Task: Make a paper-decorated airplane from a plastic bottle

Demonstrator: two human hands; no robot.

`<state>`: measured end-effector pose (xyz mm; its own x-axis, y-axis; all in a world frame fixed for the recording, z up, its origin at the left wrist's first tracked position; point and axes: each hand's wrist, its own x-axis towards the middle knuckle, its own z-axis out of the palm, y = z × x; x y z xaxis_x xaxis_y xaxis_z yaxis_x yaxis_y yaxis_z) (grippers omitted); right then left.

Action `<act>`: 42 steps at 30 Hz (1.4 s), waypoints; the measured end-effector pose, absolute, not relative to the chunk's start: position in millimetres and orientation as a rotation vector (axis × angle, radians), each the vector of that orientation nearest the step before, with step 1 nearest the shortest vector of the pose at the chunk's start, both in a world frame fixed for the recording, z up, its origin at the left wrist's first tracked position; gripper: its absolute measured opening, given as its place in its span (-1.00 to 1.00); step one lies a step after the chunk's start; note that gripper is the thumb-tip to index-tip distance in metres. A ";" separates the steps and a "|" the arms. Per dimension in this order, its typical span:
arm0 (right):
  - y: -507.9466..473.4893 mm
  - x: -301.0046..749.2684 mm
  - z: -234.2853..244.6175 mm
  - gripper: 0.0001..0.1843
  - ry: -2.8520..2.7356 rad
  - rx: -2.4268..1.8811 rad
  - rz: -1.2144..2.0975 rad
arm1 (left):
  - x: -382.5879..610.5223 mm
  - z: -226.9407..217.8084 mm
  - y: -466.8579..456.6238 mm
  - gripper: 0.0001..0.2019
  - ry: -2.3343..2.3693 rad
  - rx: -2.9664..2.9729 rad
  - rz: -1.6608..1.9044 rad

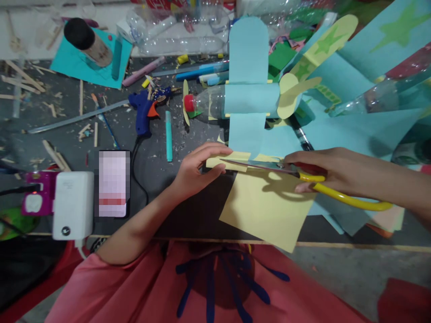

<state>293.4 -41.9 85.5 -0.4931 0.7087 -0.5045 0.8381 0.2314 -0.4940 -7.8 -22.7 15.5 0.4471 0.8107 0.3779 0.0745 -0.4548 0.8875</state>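
My left hand [202, 168] pinches a narrow folded strip of pale yellow paper [235, 160] between thumb and fingers. In my right hand [319, 170] are scissors with yellow handles [353, 198]; their blades lie along the strip, pointing left. Whether the blades are cutting into the paper I cannot tell. Below them a larger sheet of yellow paper [269, 211] hangs slightly past the table edge. Just beyond my hands lies a clear plastic bottle [213, 101] with a red cap, wrapped in light blue paper with wing-like pieces [249, 54] and a yellow paper piece at each end.
A blue glue gun [144, 110] with a cord, a teal marker [169, 137], a phone [112, 184] and a white charger [73, 204] lie to the left. Wood scraps litter that side. Clear bottles [182, 31] stand behind; blue paper sheets [377, 130] cover the right.
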 end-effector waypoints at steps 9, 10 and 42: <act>-40.8 295.3 89.1 -0.30 2.312 1.473 -1.138 | -7.0 14.5 -22.5 -0.76 0.742 1.811 1.071; -40.7 295.3 89.7 -0.32 2.305 1.467 -1.149 | -7.0 14.2 -22.7 -0.76 0.742 1.800 1.071; -37.7 285.5 86.8 -0.23 2.351 1.446 -1.180 | -7.6 13.8 -21.1 -0.80 0.695 1.489 0.973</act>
<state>285.5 -37.7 86.8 -0.5284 0.6962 -0.4860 0.8057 0.2308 -0.5455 -7.6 -21.1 13.8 0.4777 0.8586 0.1860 -0.1020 -0.1560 0.9825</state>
